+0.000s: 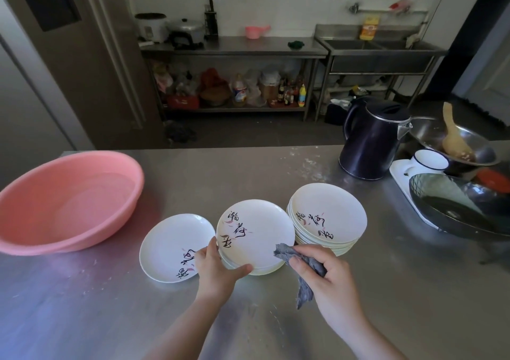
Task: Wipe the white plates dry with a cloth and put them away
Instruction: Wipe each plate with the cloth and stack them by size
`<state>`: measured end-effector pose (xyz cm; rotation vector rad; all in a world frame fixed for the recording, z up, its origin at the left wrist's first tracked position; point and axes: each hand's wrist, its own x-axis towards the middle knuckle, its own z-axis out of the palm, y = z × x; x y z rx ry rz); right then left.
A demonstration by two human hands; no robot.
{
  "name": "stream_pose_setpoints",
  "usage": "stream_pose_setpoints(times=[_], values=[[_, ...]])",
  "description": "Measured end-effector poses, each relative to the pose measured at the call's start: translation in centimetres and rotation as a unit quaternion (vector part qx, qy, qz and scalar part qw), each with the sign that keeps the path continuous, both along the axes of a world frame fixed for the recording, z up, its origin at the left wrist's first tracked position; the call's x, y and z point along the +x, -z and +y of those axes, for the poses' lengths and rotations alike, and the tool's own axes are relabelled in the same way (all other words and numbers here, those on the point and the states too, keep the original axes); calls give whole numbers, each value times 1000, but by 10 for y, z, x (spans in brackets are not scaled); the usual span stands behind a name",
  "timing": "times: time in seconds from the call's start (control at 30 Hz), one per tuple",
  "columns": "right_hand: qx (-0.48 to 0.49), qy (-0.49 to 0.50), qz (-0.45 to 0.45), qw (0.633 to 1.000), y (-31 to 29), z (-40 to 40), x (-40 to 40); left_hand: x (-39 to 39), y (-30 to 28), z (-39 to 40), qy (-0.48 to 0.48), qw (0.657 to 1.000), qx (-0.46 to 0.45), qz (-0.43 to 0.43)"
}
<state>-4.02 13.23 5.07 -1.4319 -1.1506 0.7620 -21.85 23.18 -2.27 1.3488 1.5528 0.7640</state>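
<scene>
Left hand (218,265), lower centre of frame: forearm rising from the bottom edge, thumb along the near rim and fingers curled over the left rim of the top plate (255,232) of a short middle stack; plate gripped and tilted toward the camera, black brush lettering visible on its face. Number of plates beneath it not countable; only near edges showing.

Right hand (320,268), just right of that: forearm entering from the lower right, fingers and thumb curled round a bunched grey cloth (299,263). One end of the cloth touching the right rim of the held plate, the other end hanging below the palm toward the steel table (110,304).

Single plate (172,246) lying flat left of the middle stack, its near right edge hidden behind the left hand. Taller plate stack (328,216) to the right, close beside the middle stack; contact not determinable.

Pink basin (63,202) at centre left, cut off by the left frame edge. Dark kettle (372,138) at upper right of the table. Dark pan (463,207) and steel bowl (452,141) with wooden spoon (452,133) at right edge, partly cut off. Shelf contents in the background too blurred to identify.
</scene>
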Motion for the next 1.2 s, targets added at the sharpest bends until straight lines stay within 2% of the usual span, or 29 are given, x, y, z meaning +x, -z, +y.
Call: stream_pose_setpoints(times=[0.27, 0.43, 0.6, 0.7, 0.8, 0.93, 1.2], values=[[1, -28, -11, 1000, 5, -2, -26, -63, 2, -24, -71, 997, 9, 12], [-22, -64, -10, 998, 11, 9, -70, -120, 4, -18, -157, 985, -67, -27], [-25, -92, -7, 995, 6, 11, -103, -145, 7, 4, -223, 957, -154, -105], [-33, -81, -4, 996, 6, 11, -113, -153, 25, 26, -223, 956, -160, -105], [-37, -56, -10, 998, 11, 12, -120, -159, 54, 46, -194, 964, -173, -61], [-48, -47, -24, 997, 12, 12, -131, -155, 29, 44, -143, 977, -158, -4], [-46, -33, -26, 998, 5, 10, -135, -147, 31, 48, -160, 977, -139, -6]])
